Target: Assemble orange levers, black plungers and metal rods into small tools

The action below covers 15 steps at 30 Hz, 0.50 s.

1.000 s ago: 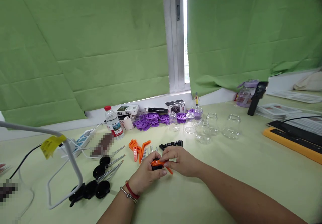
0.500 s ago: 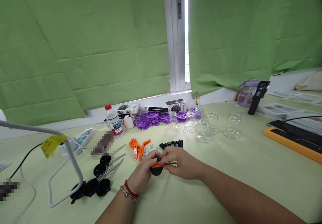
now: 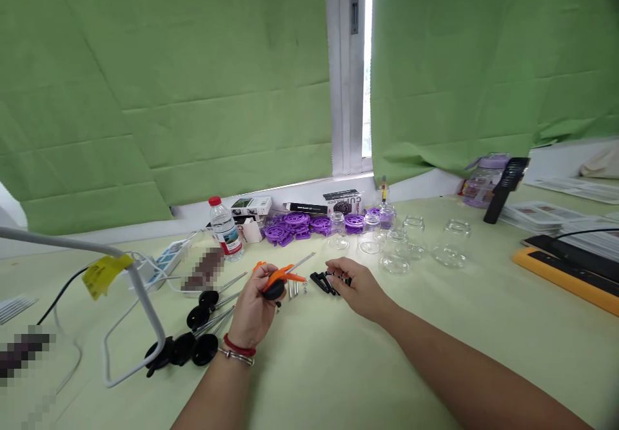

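Observation:
My left hand (image 3: 254,314) is closed around a round black base (image 3: 275,290) with an orange lever (image 3: 293,276) on it. A thin metal rod (image 3: 305,260) sticks out from this assembly toward the upper right. Over a small group of black plastic pieces (image 3: 321,282), my right hand (image 3: 362,293) has its fingers curled and touching one; how firmly it grips is partly hidden. Between the hands lie short metal pins (image 3: 293,289) and small bits of hardware (image 3: 305,286). More orange levers (image 3: 259,265) are mostly covered by my left hand.
Black discs with metal rods (image 3: 205,350) lie left, beside a grey bent tube (image 3: 140,301). A water bottle (image 3: 226,230), purple wheel-like parts (image 3: 296,222) and boxes (image 3: 251,207) line the back. Glass jars (image 3: 395,253) stand right of them; an orange-and-black device (image 3: 565,278) lies far right.
My right hand has left the orange and black assembly and moved over the black pieces. My left hand has lifted the assembly up and left, and its rod now points away from me.

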{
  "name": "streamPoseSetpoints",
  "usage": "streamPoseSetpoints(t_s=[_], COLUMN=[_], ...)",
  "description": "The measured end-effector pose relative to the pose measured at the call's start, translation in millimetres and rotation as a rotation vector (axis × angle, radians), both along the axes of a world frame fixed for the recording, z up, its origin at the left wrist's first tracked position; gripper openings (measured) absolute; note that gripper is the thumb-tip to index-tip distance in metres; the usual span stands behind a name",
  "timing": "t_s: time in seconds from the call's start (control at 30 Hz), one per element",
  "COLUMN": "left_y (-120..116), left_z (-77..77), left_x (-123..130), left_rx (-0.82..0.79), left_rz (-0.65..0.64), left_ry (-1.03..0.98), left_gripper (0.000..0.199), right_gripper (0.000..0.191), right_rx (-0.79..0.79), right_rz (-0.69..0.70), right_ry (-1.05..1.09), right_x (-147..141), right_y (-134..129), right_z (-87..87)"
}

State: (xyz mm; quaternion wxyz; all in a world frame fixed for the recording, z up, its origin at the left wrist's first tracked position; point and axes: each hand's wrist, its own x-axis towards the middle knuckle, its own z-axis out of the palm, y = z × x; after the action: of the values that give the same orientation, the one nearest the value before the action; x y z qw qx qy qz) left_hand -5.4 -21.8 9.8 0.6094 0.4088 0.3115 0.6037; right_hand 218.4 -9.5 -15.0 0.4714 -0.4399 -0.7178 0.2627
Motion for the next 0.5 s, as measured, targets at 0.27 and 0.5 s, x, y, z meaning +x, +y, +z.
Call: streamPoseSetpoints(t_s=[0.27, 0.5], left_y=[8, 5], left_z=[-2.9, -1.4], left_x=[-5, -2], left_rx=[-0.018, -0.02], left_rz=[0.128, 0.082], left_ry=[-0.111, -0.145], left_gripper=[0.01, 0.009], right_gripper=[0.023, 0.022], right_rx=[0.206, 0.512], right_rz=[0.101, 0.191], right_ry=[-0.506, -0.867], right_x=[-31, -72], right_y=[-7, 3], right_z=[-18.9, -22.9])
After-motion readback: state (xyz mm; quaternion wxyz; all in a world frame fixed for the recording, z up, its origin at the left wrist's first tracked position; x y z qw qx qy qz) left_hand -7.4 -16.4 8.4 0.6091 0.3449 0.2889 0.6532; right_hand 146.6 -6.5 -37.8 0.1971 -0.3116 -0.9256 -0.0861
